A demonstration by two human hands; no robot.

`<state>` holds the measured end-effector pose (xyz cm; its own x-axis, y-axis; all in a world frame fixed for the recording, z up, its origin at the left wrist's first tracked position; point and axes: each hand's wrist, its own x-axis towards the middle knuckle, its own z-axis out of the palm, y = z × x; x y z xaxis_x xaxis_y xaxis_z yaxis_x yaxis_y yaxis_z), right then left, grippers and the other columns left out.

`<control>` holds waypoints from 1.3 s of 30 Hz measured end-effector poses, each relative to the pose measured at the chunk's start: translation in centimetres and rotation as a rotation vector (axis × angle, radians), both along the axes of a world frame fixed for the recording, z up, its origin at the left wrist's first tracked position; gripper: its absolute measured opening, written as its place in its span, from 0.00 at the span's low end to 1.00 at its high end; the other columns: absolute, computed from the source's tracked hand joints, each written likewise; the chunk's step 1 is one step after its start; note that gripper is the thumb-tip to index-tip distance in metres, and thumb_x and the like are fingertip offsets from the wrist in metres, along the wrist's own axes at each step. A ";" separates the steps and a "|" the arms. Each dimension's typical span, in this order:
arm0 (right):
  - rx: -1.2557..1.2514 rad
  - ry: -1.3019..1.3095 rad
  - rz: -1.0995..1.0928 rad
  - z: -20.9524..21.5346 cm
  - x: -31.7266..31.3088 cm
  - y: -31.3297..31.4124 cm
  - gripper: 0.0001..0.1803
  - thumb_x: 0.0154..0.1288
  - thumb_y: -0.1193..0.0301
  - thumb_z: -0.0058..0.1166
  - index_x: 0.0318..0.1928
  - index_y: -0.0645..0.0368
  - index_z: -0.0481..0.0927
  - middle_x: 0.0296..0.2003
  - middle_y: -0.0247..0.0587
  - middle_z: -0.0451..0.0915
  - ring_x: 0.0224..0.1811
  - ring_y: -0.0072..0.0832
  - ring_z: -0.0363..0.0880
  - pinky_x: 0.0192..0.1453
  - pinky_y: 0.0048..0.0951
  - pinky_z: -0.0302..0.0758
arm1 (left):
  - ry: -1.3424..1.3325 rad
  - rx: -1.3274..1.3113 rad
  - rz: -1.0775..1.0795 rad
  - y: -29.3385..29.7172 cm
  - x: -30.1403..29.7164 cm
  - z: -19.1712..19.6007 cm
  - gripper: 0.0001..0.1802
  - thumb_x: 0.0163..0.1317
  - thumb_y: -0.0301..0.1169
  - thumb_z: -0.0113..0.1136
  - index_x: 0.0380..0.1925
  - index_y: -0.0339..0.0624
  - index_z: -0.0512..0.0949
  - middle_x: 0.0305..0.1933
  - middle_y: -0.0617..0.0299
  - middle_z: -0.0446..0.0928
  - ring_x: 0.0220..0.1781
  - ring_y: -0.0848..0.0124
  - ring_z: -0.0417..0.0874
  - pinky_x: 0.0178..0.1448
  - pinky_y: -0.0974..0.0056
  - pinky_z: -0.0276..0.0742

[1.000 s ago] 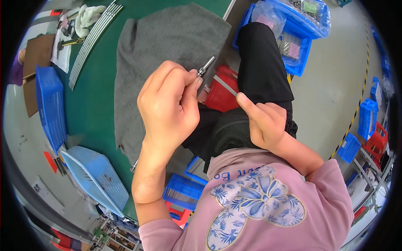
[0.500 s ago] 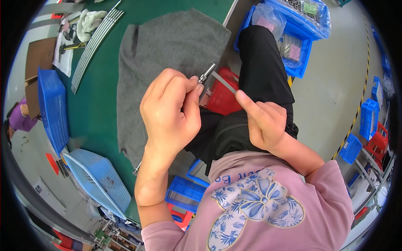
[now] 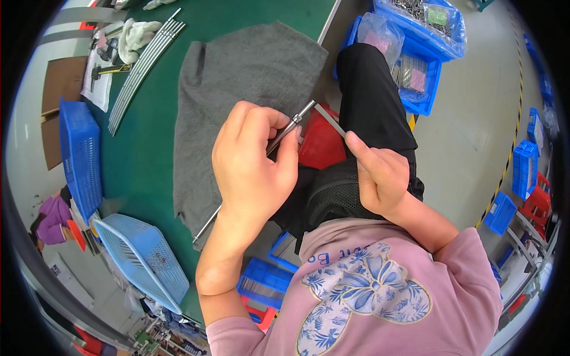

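My left hand [image 3: 252, 163] is closed around a slim metal rod [image 3: 292, 123], thumb on one side and fingers on the other. The rod slants up to the right, with a collar near its upper tip; its lower end shows beside my left forearm. In my right hand [image 3: 383, 178] is a thin, flat metal strip that looks like a file [image 3: 331, 121], with my index finger stretched along it. The strip's far end lies close to the rod's tip; whether they touch I cannot tell. Under my left hand, a grey cloth [image 3: 243, 71] covers part of the green table [image 3: 139, 160].
Several metal rods [image 3: 145, 71] lie at the far left, near gloves [image 3: 135, 38] and a caliper [image 3: 113, 69]. Blue baskets [image 3: 83, 157] [image 3: 142, 255] line the left edge. Blue bins [image 3: 427, 98] with parts stand right of my leg. A red stool [image 3: 320, 139] is below my hands.
My left hand has moved slightly right, and its grip on the rod has shifted, so more of the rod shows. The right hand and strip have moved a little right and down.
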<state>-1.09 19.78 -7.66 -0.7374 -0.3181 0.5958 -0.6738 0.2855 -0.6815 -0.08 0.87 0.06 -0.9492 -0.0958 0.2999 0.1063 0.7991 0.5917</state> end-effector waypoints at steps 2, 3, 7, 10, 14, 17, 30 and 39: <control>-0.013 0.010 -0.002 0.0 0.0 0.0 0.30 0.45 0.87 0.51 0.54 0.62 0.80 0.13 0.34 0.64 0.10 0.27 0.59 0.16 0.27 0.58 | -0.007 0.018 -0.003 -0.2 0.1 0.1 0.10 0.44 0.19 0.68 0.25 0.41 0.76 0.26 0.61 0.72 0.24 0.65 0.75 0.27 0.63 0.69; -0.021 0.017 -0.006 0.1 0.0 0.0 0.30 0.45 0.86 0.51 0.54 0.62 0.80 0.13 0.34 0.64 0.10 0.27 0.59 0.16 0.27 0.58 | -0.016 0.040 -0.006 -0.3 0.1 0.1 0.10 0.44 0.20 0.68 0.25 0.41 0.76 0.25 0.61 0.72 0.24 0.65 0.75 0.27 0.63 0.69; 0.015 0.009 0.016 -0.1 0.3 0.1 0.30 0.46 0.86 0.51 0.54 0.62 0.80 0.13 0.34 0.63 0.10 0.27 0.59 0.16 0.27 0.59 | 0.035 0.059 0.027 -0.3 0.1 -0.1 0.09 0.45 0.20 0.68 0.25 0.40 0.77 0.24 0.61 0.72 0.24 0.65 0.75 0.27 0.63 0.69; 0.056 -0.027 0.033 -0.1 0.4 -0.1 0.30 0.45 0.86 0.51 0.55 0.61 0.80 0.13 0.34 0.62 0.10 0.27 0.59 0.16 0.27 0.59 | 0.063 0.040 0.004 -0.6 0.0 -0.3 0.08 0.45 0.20 0.69 0.24 0.40 0.79 0.24 0.61 0.72 0.24 0.65 0.75 0.28 0.63 0.69; 0.035 -0.030 0.022 -0.6 0.4 -0.4 0.33 0.44 0.85 0.51 0.56 0.58 0.80 0.13 0.33 0.61 0.10 0.27 0.58 0.16 0.28 0.59 | 0.127 -0.042 -0.018 -0.7 -0.1 -0.5 0.07 0.45 0.20 0.69 0.26 0.39 0.80 0.25 0.61 0.73 0.25 0.64 0.75 0.28 0.63 0.70; 0.043 -0.029 0.028 -0.4 0.5 -0.7 0.34 0.44 0.85 0.52 0.57 0.56 0.79 0.13 0.33 0.60 0.10 0.28 0.58 0.15 0.28 0.59 | 0.147 -0.078 -0.028 -0.8 -0.1 -0.5 0.07 0.45 0.20 0.69 0.26 0.39 0.80 0.25 0.61 0.73 0.25 0.64 0.75 0.28 0.63 0.70; 0.282 -0.008 0.005 4.1 -1.6 -3.6 0.32 0.45 0.84 0.52 0.56 0.57 0.80 0.14 0.34 0.63 0.11 0.30 0.60 0.17 0.31 0.60 | 0.196 -0.068 -0.057 -0.6 -0.6 -0.7 0.08 0.43 0.17 0.67 0.22 0.37 0.77 0.25 0.60 0.73 0.24 0.63 0.74 0.28 0.62 0.70; 0.289 0.081 0.045 3.7 -2.6 -3.3 0.32 0.44 0.84 0.52 0.55 0.58 0.81 0.13 0.34 0.63 0.11 0.28 0.62 0.17 0.29 0.60 | 0.198 -0.058 -0.055 -0.6 -0.9 -0.6 0.08 0.43 0.17 0.66 0.22 0.37 0.76 0.24 0.59 0.72 0.24 0.61 0.73 0.28 0.61 0.70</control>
